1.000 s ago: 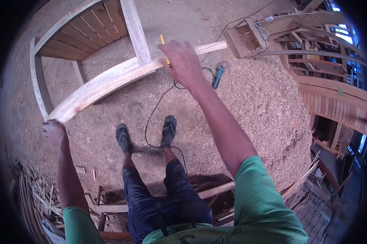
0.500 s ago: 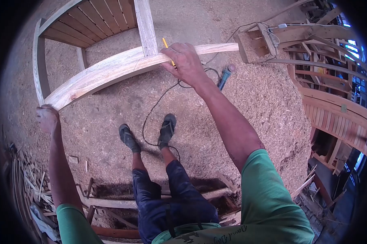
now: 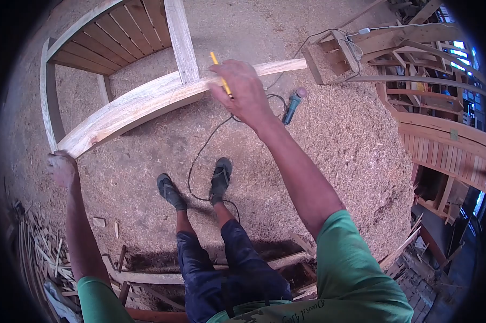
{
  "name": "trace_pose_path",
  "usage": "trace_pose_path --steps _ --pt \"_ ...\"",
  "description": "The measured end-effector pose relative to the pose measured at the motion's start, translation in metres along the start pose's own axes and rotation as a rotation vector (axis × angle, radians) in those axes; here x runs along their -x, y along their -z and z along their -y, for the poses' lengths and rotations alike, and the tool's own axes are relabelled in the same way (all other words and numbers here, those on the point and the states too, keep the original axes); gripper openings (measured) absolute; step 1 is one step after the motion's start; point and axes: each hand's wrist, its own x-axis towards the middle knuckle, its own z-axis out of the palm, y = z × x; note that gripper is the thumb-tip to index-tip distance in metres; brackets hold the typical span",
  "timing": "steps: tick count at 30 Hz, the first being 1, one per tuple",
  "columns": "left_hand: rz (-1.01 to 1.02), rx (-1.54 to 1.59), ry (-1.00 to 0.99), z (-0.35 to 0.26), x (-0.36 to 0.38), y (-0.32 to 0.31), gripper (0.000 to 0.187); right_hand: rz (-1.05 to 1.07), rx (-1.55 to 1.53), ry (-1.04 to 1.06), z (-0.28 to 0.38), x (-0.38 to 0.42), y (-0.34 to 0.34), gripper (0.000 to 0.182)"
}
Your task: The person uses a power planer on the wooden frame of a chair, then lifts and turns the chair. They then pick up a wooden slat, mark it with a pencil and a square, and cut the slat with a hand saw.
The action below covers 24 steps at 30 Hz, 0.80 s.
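Observation:
A long curved wooden board (image 3: 140, 107) runs across the front of a slatted wooden seat frame (image 3: 114, 43). My left hand (image 3: 64, 168) has its fingers wrapped over the board's left end, at the corner by an upright leg (image 3: 51, 102). Over the right part of the board is my right hand (image 3: 242, 91), slightly blurred, with a yellow pencil (image 3: 214, 57) held across the palm side. A pale wooden post (image 3: 181, 40) meets the board just left of that hand. A faint curved line shows on the board near the post.
On the shavings-covered floor lies a teal power tool with a round disc (image 3: 292, 109), its black cord (image 3: 200, 148) looping past my feet. Stacked wooden frames (image 3: 442, 140) stand at right. Wooden beams (image 3: 157, 278) lie behind my legs, and scrap sticks (image 3: 49, 242) pile up at lower left.
My right hand has eased off the board's edge, its thumb now lower and the pencil tilted a little more. The left hand keeps its hold. The whole view has shifted slightly.

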Motion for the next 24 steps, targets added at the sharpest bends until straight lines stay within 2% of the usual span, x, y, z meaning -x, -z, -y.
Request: trace_pose_path --steps 1,4,7,13,19,22,24 --pt "0.006 -0.006 -0.001 0.002 -0.002 -0.003 0.051 -0.046 -0.062 -0.031 0.006 0.0 0.007 0.03" --pt "0.024 -0.025 0.001 0.005 -0.002 -0.003 0.052 -0.016 -0.248 -0.389 0.038 0.006 0.033 0.023" --pt "0.024 -0.013 -0.006 0.002 -0.001 0.0 0.052 -0.045 -0.231 -0.344 0.036 0.014 0.028 0.021" --pt "0.061 -0.002 0.003 0.004 -0.004 -0.002 0.052 0.106 -0.21 -0.457 0.02 0.011 0.011 0.02" --pt "0.059 -0.001 0.009 0.003 -0.004 -0.001 0.053 0.051 -0.028 -0.262 0.012 0.013 0.001 0.021" --pt "0.052 -0.004 0.0 0.005 -0.004 -0.004 0.053 0.109 -0.068 -0.429 0.019 0.009 0.008 0.022" --pt "0.047 -0.009 -0.011 0.008 -0.006 -0.008 0.053 0.084 -0.18 -0.436 0.017 0.008 0.004 0.022"
